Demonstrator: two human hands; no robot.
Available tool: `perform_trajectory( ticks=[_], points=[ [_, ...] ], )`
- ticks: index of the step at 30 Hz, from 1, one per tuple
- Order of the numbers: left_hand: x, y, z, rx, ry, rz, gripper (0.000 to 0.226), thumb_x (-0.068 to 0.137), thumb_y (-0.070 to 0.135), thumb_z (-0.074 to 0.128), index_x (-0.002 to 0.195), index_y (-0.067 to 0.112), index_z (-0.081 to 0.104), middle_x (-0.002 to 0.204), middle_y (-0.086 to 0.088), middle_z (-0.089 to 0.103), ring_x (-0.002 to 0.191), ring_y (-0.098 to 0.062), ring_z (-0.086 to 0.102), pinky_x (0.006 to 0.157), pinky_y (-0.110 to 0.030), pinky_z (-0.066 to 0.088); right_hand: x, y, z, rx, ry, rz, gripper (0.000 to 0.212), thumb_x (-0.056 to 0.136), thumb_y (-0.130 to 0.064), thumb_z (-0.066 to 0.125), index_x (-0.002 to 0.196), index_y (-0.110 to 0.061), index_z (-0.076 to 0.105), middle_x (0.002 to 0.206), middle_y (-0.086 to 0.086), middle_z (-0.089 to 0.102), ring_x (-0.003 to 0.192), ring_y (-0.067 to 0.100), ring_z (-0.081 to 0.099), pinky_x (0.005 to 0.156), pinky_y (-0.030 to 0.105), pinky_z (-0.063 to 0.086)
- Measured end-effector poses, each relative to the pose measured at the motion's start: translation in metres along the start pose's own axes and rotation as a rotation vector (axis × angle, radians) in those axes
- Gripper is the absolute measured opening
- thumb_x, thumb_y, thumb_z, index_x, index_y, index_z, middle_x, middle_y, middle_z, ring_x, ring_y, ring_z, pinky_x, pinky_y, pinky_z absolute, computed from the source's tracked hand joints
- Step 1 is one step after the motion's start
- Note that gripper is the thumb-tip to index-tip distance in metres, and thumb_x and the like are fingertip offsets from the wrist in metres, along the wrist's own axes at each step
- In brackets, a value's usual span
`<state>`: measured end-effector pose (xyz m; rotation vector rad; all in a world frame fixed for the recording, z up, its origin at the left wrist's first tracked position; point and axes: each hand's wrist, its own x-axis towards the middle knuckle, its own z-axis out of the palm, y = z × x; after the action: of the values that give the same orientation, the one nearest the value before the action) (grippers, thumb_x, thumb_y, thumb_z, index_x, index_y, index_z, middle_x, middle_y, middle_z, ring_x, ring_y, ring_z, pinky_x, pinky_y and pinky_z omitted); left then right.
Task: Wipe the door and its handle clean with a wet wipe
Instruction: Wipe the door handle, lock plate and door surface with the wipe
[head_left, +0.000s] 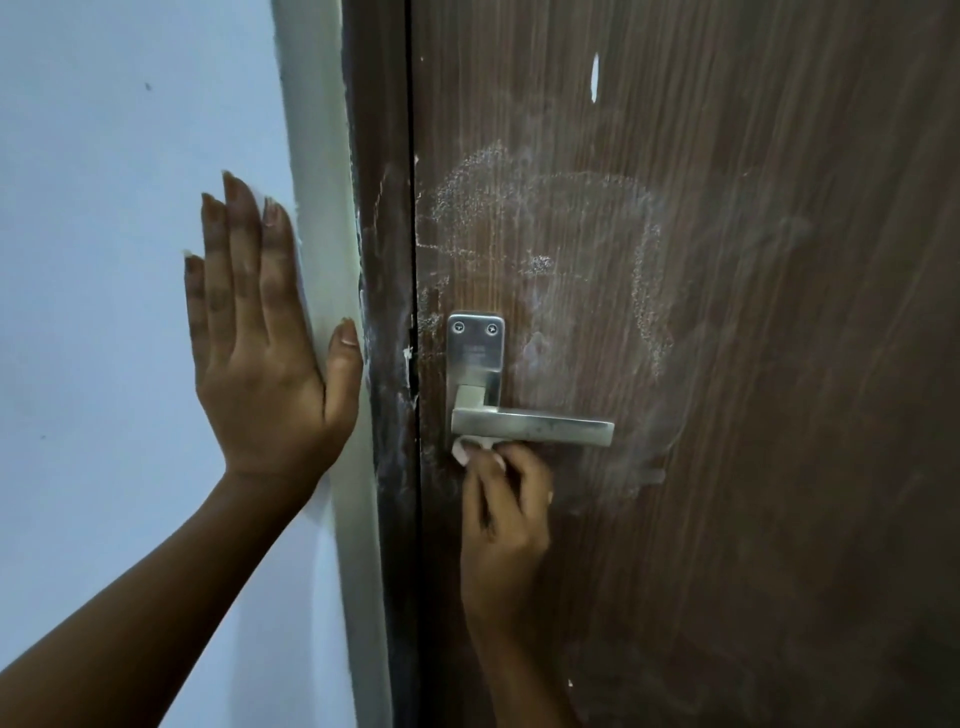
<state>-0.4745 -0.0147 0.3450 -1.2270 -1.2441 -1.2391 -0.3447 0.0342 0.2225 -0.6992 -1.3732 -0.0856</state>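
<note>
Wet wipe (464, 450) is pinched in the right hand (506, 512) grip, pressed under the handle (532, 427) directly above it. Left hand (265, 332), spread flat on the wall (93, 208), likely braces the body.

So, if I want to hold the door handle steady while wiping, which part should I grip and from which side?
Probably grip the free end of the lever handle, coming from the right and above. The bar lies level and that end is bare, while the right hand presses the wet wipe under the pivot end below the backplate.
</note>
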Motion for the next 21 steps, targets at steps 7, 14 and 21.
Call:
perform_trajectory(
  ticks=[7, 14, 21],
  points=[
    [0.001, -0.001, -0.001, 0.005, -0.032, -0.018, 0.063, 0.091, 0.023, 0.042, 0.145, -0.004, 0.023, 0.152, -0.027, 0.023, 0.143, -0.038, 0.016, 0.121, -0.041, 0.009, -0.028, 0.030, -0.006, -0.422, -0.345, -0.433, 0.037, 0.086, -0.002, 0.048, 0.122, -0.001, 0.055, 0.132, 0.010, 0.042, 0.127, 0.026, 0.038, 0.114, 0.031, 0.019],
    [0.001, -0.002, 0.000, -0.001, -0.032, -0.031, 0.062, 0.092, 0.026, 0.042, 0.145, -0.003, 0.025, 0.152, -0.026, 0.025, 0.143, -0.037, 0.018, 0.120, -0.041, 0.010, -0.032, 0.043, -0.024, -0.493, -0.557, -0.341, 0.049, 0.097, -0.031, 0.033, 0.139, -0.006, 0.032, 0.145, 0.007, 0.037, 0.137, 0.020, 0.024, 0.116, 0.029, 0.010],
    [0.001, -0.002, 0.000, 0.015, -0.050, -0.035, 0.061, 0.094, 0.029, 0.039, 0.145, -0.003, 0.026, 0.152, -0.026, 0.025, 0.144, -0.037, 0.018, 0.120, -0.043, 0.011, -0.032, 0.036, -0.018, -0.571, -0.864, -0.510, 0.054, 0.098, -0.038, 0.025, 0.143, -0.007, 0.029, 0.148, 0.008, 0.033, 0.139, 0.020, 0.023, 0.115, 0.031, 0.007]
  ],
)
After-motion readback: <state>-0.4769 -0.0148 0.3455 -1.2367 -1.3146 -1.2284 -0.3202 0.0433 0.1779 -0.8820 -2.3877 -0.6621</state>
